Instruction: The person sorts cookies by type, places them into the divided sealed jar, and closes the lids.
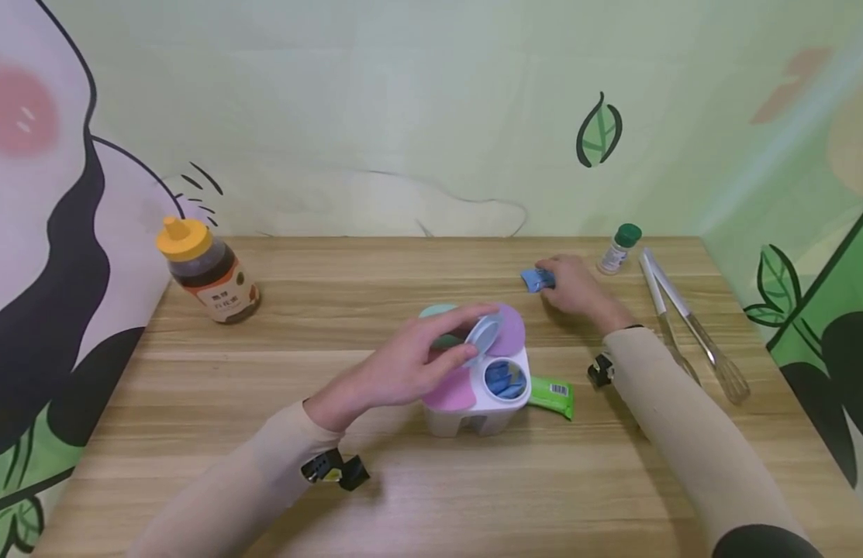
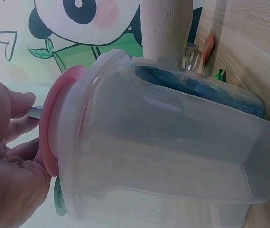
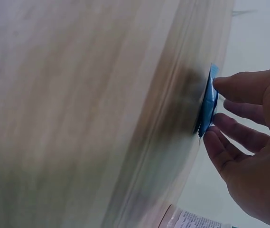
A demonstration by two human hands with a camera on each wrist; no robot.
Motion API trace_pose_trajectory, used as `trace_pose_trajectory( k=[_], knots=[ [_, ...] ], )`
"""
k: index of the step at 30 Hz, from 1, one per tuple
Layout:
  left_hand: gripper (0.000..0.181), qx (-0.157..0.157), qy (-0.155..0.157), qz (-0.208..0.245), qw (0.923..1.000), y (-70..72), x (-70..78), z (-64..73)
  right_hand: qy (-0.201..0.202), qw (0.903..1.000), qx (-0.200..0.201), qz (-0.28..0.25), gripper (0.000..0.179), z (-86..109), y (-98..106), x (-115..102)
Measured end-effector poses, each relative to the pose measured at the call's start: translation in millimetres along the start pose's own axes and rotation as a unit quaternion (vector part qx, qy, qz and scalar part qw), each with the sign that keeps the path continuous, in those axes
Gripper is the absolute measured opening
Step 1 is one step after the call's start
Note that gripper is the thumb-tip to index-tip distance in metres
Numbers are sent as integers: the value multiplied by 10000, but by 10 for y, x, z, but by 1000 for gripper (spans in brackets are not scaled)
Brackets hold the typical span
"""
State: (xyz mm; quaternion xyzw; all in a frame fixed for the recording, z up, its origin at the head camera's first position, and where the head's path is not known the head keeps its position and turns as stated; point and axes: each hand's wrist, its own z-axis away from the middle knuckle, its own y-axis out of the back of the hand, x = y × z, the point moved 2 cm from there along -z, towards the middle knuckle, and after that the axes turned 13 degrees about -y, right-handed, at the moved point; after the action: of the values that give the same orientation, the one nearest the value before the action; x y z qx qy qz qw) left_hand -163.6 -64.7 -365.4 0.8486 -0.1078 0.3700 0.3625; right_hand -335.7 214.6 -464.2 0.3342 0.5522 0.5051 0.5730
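Note:
A clear-white storage box point(image 1: 445, 422) with several coloured round lids stands mid-table. My left hand point(image 1: 410, 360) pinches its raised pale blue lid point(image 1: 483, 335) between thumb and fingers. Several blue packets point(image 1: 499, 378) show in the uncovered round opening. In the left wrist view the left hand point(image 2: 11, 156) is beside the pink lid point(image 2: 54, 123), and blue shows through the box's far side. Farther back on the right, my right hand point(image 1: 576, 288) grips a small blue packet point(image 1: 534, 280) by its edges. The right wrist view shows this packet point(image 3: 208, 102) close to the tabletop, at the fingertips.
A green packet point(image 1: 553, 397) lies against the box's right side. A small green-capped bottle point(image 1: 618, 249) stands right of the right hand, near tongs point(image 1: 657, 298) and a whisk point(image 1: 713, 356). A dark jar with a yellow cap point(image 1: 218, 283) stands at the back left.

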Motion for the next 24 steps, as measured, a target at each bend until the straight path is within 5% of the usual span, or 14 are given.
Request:
trace_pose_trajectory(
  k=[24],
  knots=[
    [47, 9, 58, 21, 10000, 2, -9, 3, -36, 9982, -169, 576, 45, -51, 5, -67]
  ],
)
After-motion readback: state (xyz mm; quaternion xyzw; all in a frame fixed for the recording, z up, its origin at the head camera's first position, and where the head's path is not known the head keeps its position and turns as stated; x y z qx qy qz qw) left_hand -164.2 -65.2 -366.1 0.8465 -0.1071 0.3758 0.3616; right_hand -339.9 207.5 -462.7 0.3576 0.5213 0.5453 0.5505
